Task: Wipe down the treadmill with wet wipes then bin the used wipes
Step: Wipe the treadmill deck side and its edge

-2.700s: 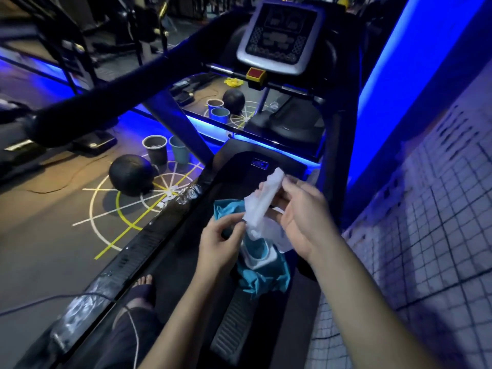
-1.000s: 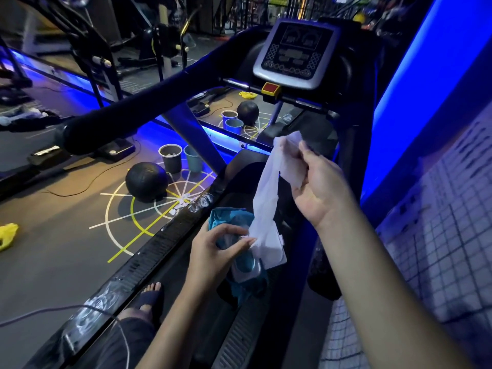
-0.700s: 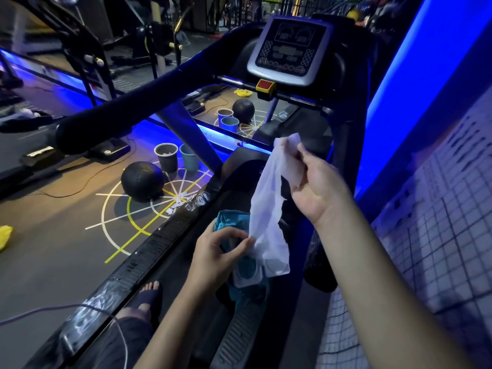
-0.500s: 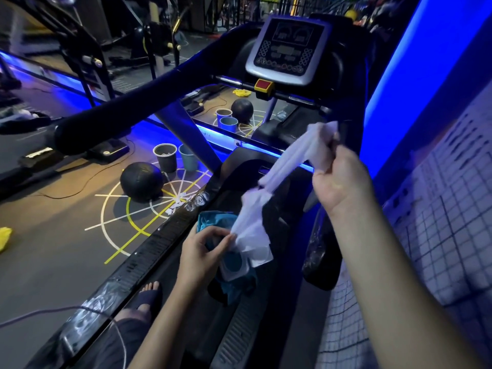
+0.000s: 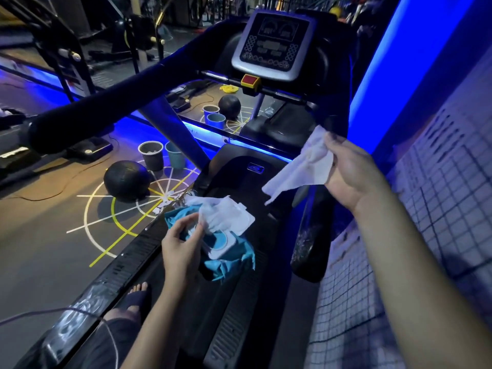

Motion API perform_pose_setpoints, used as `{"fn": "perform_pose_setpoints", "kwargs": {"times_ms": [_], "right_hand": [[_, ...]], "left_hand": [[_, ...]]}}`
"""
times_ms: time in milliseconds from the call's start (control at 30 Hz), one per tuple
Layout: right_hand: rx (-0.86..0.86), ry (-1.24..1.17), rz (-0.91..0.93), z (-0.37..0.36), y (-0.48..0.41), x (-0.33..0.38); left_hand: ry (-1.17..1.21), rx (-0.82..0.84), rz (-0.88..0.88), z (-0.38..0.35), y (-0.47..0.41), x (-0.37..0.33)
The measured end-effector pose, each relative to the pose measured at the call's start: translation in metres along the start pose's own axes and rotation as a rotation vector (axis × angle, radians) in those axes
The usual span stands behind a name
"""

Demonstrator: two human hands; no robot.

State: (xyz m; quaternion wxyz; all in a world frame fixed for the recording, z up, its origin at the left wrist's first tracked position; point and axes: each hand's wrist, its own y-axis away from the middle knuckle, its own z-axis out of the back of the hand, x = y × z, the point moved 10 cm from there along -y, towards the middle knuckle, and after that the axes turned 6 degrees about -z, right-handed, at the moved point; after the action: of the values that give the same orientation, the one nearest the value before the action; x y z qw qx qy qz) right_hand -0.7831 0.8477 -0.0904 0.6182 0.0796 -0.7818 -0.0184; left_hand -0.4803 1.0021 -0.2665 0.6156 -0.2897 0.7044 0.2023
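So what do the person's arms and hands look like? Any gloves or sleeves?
No gloves and no sleeves in view: the left hand and right hand are bare, and so are both forearms. No rings, watch or bands show. Both arms look slim.

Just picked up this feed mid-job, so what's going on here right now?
A person stands on the treadmill. The right hand holds a wet wipe clear of the pack, up near the right handrail. The left hand has a grip on the blue wet wipe pack, its flap open and the next wipe poking out. No wiping under way at this moment; two bins stand on the floor to the left.
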Motion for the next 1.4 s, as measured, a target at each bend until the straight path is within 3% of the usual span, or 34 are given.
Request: {"fn": "perform_pose_setpoints", "kwargs": {"times_ms": [100,267,333,467,767,867,933,1033,1100,1300,1400], "right_hand": [[-0.122,0.257,0.079,0.029,-0.01,0.008],[-0.163,0.623,0.254,0.039,-0.04,0.021],[-0.073,0.884,0.249,0.029,-0.046,0.01],[0.224,1.358,0.071,0.017,-0.032,-0.048],[0.374,1.521,-0.026,0.03,-0.007,-0.065],[0.29,1.52,0.085,0.022,-0.015,-0.05],[0.268,1.648,0.202,0.014,-0.024,-0.048],[0.517,1.899,0.309,0.0,-0.025,-0.084],[0.615,2.04,0.214,0.008,-0.024,-0.108],[0.601,2.125,-0.058,0.019,-0.069,-0.111],[0.661,2.294,-0.221,0.025,-0.092,-0.129]], "left_hand": [[-0.071,-0.005,-0.018,-0.001,-0.004,0.008],[-0.091,0.038,-0.027,-0.013,-0.012,0.027],[-0.089,0.05,-0.03,-0.019,-0.016,0.031],[-0.095,0.07,-0.01,-0.033,-0.027,0.043],[-0.043,0.111,0.022,-0.067,-0.051,0.06],[-0.059,0.132,0.035,-0.069,-0.056,0.064],[-0.051,0.143,0.035,-0.069,-0.059,0.064],[-0.067,0.146,0.041,-0.065,-0.063,0.066],[-0.063,0.157,0.065,-0.063,-0.065,0.071],[-0.078,0.18,0.091,-0.056,-0.069,0.083],[-0.09,0.188,0.109,-0.055,-0.068,0.086]]}}
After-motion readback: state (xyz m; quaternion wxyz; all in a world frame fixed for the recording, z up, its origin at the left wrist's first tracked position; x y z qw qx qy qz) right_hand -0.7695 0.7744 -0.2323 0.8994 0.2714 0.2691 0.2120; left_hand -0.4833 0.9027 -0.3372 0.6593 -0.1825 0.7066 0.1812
